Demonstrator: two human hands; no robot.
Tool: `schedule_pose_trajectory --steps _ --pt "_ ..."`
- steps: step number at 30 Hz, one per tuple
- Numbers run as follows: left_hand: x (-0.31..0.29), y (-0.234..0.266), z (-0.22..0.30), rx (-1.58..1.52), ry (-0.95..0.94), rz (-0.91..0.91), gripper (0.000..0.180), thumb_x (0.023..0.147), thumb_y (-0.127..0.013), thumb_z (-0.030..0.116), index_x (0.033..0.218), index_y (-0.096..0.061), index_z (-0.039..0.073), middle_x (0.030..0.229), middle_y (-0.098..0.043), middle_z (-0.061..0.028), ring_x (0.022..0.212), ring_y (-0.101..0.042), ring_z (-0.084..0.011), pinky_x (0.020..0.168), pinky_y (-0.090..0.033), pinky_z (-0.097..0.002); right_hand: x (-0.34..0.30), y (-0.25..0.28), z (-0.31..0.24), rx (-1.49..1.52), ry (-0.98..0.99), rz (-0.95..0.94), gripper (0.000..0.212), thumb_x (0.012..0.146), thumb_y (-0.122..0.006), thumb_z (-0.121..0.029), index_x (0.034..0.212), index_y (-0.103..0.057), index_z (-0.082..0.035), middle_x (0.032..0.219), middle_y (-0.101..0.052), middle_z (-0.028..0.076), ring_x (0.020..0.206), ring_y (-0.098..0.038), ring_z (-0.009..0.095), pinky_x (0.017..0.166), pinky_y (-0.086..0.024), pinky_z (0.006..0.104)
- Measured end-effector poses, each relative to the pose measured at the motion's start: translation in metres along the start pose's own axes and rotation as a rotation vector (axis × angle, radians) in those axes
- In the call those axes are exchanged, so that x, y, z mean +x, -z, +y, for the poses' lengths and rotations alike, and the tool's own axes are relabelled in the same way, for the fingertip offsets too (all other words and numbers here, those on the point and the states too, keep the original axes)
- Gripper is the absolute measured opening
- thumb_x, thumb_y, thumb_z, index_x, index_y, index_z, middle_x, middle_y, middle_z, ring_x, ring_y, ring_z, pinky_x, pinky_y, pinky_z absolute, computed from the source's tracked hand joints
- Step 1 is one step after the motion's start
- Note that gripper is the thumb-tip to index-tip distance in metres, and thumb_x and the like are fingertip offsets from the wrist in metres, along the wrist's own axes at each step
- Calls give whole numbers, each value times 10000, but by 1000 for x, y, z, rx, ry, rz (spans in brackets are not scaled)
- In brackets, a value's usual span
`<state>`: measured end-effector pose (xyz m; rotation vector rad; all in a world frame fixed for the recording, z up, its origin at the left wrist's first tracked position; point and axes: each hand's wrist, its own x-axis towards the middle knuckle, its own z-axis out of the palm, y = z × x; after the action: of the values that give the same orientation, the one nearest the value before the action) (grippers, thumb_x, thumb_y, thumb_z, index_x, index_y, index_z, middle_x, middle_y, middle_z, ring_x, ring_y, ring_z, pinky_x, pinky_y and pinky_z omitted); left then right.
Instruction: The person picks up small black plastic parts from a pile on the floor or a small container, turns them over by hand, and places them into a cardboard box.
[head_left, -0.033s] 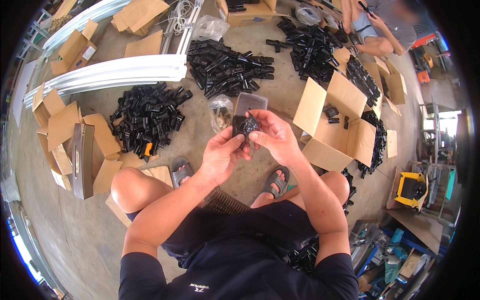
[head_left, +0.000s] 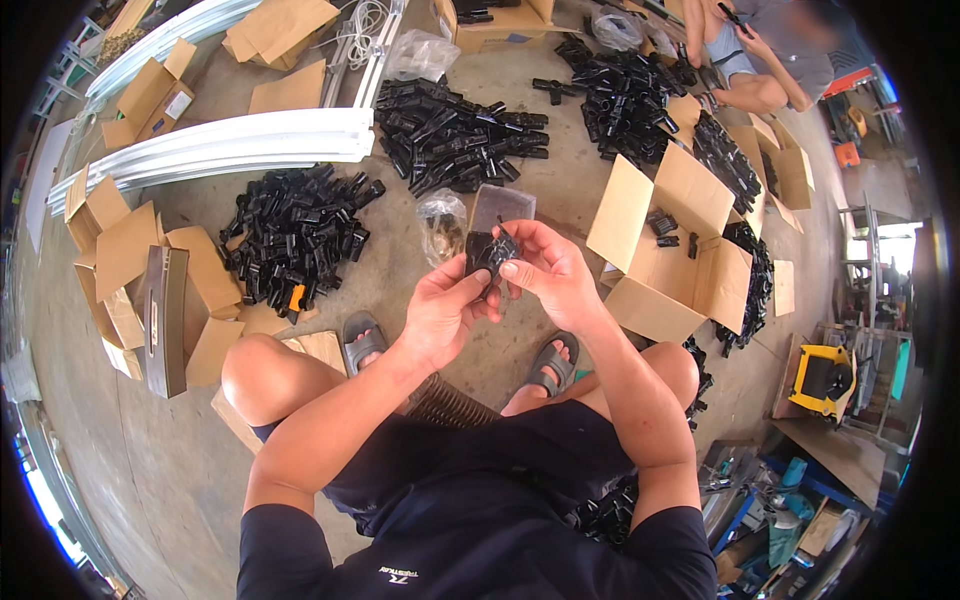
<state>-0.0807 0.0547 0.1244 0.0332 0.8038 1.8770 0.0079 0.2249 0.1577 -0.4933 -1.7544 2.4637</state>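
- Black part (head_left: 497, 254) is right between both sets of fingers, held up in front of the knees. Guessing it's there so it's easy to look at.
- Left hand (head_left: 437, 306): fingers closed around the part's left side, thumb on top. Looks like the steadying grip to me.
- Right hand (head_left: 556, 274): also gripping it, thumb and fingers pinching the right side, probably so it can push or twist against the left.
- Open carton (head_left: 655, 310) sits near the right fingers, flaps spread out, presumably so it's easy to drop stuff in or grab it.
- Heaps seem spread around so they're easy to get at. I count three big ones past the fingers: left heap (head_left: 290, 235) off to the left, middle heap (head_left: 450, 135) beyond, far heap (head_left: 625, 105) beyond and right. Way too tangled to count pieces.
- One orange piece (head_left: 297, 297) on the left heap's near edge.
- One clear bag (head_left: 440, 222) and one grey block-like thing (head_left: 503, 204), both just beyond the fingers.
- In the hands: one part, maybe two joined, the fingers hide too much. Carton has a few black pieces (head_left: 663, 228), clumped, no exact number.
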Motion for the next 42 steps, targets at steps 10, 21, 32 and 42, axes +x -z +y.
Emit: schedule_pose_trajectory --steps 10,21,32,42 --pt "6 1 8 -46 -75 43 335 1072 -564 217 1353 -603 40 1129 -686 -35 1003 -630 -147 922 -522 -364 10 5 -1 8 78 149 335 928 -769 -95 1207 -607 -5 1057 -683 41 910 -634 86 715 -535 239" --pt "12 6 -1 405 -221 26 372 1060 -584 154 1393 -566 -11 1252 -673 -55 1144 -633 -139 1014 -531 -353 4 -15 2 -219 156 186 327 883 -818 -75 1134 -626 11 933 -697 24 788 -640 49 684 -545 210" --pt "14 -4 7 485 -257 -20 408 1008 -633 34 1405 -559 -22 1204 -701 -67 1083 -656 -126 973 -530 -299 -2 -3 -3 -289 233 167 322 889 -815 -81 1137 -623 -8 929 -677 14 788 -614 30 647 -511 191" --pt "13 -5 13 541 -255 -105 415 994 -640 1 1400 -556 -32 1245 -684 -91 1136 -649 -157 1012 -529 -325 -5 -6 -8 -357 255 161 339 861 -843 -86 1098 -610 -20 908 -672 10 781 -612 35 637 -508 195"
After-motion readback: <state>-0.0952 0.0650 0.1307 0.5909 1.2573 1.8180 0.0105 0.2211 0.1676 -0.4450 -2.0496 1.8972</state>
